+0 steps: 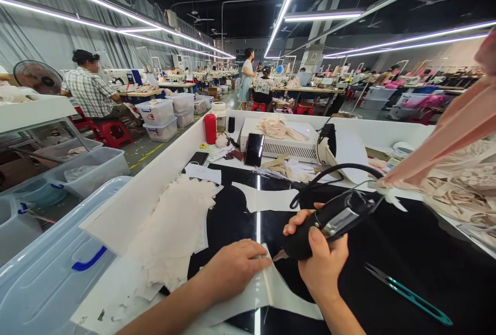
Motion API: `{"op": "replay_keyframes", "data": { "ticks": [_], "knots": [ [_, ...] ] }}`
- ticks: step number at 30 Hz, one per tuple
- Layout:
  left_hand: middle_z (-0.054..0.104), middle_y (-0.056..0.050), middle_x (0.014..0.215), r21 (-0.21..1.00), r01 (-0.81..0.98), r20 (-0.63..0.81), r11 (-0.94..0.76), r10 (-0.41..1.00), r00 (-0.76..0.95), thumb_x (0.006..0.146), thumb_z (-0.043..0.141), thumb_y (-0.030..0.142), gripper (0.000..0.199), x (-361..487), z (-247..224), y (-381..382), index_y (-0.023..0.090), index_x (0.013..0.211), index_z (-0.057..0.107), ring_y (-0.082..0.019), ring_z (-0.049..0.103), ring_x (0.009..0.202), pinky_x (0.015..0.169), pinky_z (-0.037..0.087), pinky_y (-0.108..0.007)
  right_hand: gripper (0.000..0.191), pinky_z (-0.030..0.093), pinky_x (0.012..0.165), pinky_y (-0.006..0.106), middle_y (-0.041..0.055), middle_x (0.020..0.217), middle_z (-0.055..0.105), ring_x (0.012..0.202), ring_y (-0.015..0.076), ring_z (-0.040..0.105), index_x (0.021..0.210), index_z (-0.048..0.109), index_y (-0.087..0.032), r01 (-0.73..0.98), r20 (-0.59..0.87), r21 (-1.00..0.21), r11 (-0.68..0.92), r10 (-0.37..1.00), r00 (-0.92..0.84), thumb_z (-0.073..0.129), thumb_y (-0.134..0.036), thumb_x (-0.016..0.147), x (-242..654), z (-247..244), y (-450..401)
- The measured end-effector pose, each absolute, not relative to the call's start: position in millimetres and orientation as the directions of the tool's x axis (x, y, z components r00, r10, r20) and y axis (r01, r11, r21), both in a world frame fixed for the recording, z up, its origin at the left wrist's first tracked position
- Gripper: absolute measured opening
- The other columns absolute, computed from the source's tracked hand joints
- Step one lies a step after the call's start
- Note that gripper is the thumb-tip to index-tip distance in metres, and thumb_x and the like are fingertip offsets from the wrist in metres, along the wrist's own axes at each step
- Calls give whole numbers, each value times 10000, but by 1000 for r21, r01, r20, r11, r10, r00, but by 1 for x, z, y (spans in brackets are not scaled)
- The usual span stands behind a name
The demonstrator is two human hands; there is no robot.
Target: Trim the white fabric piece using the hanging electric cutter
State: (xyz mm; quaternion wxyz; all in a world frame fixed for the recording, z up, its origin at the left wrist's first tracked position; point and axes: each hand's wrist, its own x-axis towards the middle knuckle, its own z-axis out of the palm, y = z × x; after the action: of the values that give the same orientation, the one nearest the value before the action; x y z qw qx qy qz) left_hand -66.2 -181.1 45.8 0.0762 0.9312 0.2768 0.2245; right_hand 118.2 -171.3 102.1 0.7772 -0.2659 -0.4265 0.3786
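My right hand (323, 265) is wrapped around a black corded hand tool (318, 221) with a silver strip along its side. The tool's lower end is over the work surface, close to my left fingertips, and my hand partly hides it. My left hand (238, 265) lies with its fingers stretched out, pressing on a pale cut fabric piece (284, 293) with a seam or fold line. Beneath is a glossy black surface (372, 283). Teal-handled thread snips (411, 293) lie to the right of my right hand.
At left lies a stack of cream cut pieces (174, 226). Behind are a phone (254, 149), a white machine (287, 141) and a red flask (210, 129). Pink cloth (437, 143) is tied to the tool's cord. A lidded blue bin (50, 273) stands outside the table's white rim.
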Motion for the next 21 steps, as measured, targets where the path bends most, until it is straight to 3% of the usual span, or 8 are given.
{"op": "replay_keyframes", "data": {
  "ticks": [10, 16, 21],
  "knots": [
    [664, -72, 1313, 270, 490, 344, -829, 559, 755, 1013, 479, 36, 338, -69, 50, -180, 181, 1279, 629, -219, 642, 1199, 1104, 519, -393, 297, 558, 607, 296, -9, 846, 652, 657, 152, 618, 1185, 601, -285, -334, 453, -750, 571, 811, 370, 743, -320, 926, 123, 102, -173],
    [673, -94, 1268, 240, 431, 405, -870, 493, 770, 1032, 447, 43, 298, -67, 61, -182, 143, 1250, 624, -210, 639, 1178, 1153, 466, -419, 366, 553, 597, 308, -2, 835, 647, 650, 161, 604, 1205, 590, -275, -341, 447, -741, 578, 804, 392, 767, -349, 894, 130, 107, -180],
    [694, -57, 1083, 245, 413, 379, -877, 478, 792, 989, 490, 15, 239, -60, 71, -187, 142, 1097, 661, -192, 651, 987, 992, 559, -324, 341, 549, 617, 308, -4, 861, 645, 663, 159, 619, 1214, 588, -285, -337, 463, -741, 581, 805, 371, 749, -353, 922, 129, 103, -180]
  ]
}}
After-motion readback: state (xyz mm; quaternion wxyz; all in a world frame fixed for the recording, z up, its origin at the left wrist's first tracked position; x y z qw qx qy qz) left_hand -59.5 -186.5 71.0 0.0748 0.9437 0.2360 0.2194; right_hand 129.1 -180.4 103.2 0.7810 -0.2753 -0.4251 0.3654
